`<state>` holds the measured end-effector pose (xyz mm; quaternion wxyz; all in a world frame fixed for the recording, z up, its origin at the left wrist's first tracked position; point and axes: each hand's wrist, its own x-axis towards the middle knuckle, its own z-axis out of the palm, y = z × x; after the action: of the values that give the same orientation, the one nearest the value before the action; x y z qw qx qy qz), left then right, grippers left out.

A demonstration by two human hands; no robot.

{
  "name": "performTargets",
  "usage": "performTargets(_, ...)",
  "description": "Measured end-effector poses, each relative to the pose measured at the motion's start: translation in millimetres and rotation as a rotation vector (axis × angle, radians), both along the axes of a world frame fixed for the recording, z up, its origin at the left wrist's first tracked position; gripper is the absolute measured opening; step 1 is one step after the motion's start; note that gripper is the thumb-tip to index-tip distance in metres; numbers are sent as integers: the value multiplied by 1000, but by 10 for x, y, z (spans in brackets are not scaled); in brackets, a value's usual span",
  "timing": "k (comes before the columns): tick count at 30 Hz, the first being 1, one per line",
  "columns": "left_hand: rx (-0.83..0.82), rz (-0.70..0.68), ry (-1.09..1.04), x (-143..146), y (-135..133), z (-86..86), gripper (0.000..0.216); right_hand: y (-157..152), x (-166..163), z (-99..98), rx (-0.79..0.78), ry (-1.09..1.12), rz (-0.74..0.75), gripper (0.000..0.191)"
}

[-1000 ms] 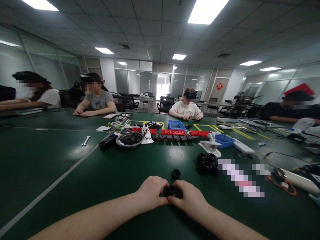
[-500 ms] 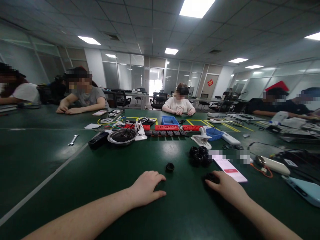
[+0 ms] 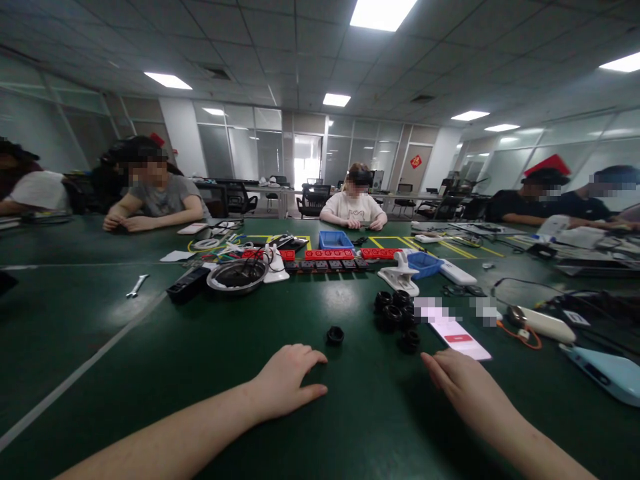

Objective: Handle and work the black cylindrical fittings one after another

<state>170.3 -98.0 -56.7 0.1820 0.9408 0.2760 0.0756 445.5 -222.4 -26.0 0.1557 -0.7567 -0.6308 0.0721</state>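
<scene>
My left hand (image 3: 294,379) rests on the green table with thumb and fingers apart, holding nothing. Just beyond its fingertips sits a single black ring-shaped part (image 3: 335,335), looking like a hollow plastic fitting. On the right, my right hand (image 3: 463,379) is empty, its fingers loosely extended toward the left. A second black fitting (image 3: 410,341) stands a short gap ahead of those fingers. Behind that one, several similar black fittings (image 3: 392,317) are bunched together. A phone with a pink-white screen (image 3: 460,339) lies beyond my right hand.
Across the middle stand a round metal bowl (image 3: 237,277), white clamp stands (image 3: 401,274), red strips (image 3: 329,255) and blue trays (image 3: 336,240). A wrench (image 3: 137,285) lies left. A light-blue device (image 3: 603,373) and cables are at right. Several people sit around the table.
My right hand has let go of a black fitting, leaving it by the bunch, and drawn back slightly. My left hand keeps its place; the view has shifted a little.
</scene>
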Motion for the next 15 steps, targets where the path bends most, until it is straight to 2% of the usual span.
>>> performTargets(3, 17, 1, -5, 11, -11, 5, 36, 84, -268, 51, -72, 59, 78, 45)
performTargets(5, 31, 3, 3, 20, -22, 10, 35, 224, -477, 49, -68, 54, 134, 35)
performTargets(6, 38, 5, 9, 24, -26, 10, 35, 313, -585, 34, -68, 43, 147, 38)
performTargets(9, 59, 21, 21, 37, -25, -3, 33, 626, -889, -56, -32, -75, 202, 62)
performTargets(12, 71, 35, 27, 40, -10, -23, 31, 934, -1096, -159, 31, -165, 164, 67)
performTargets(15, 67, 21, 24, 36, 1, -27, 34, 1131, -1165, -212, 12, -178, 179, 52)
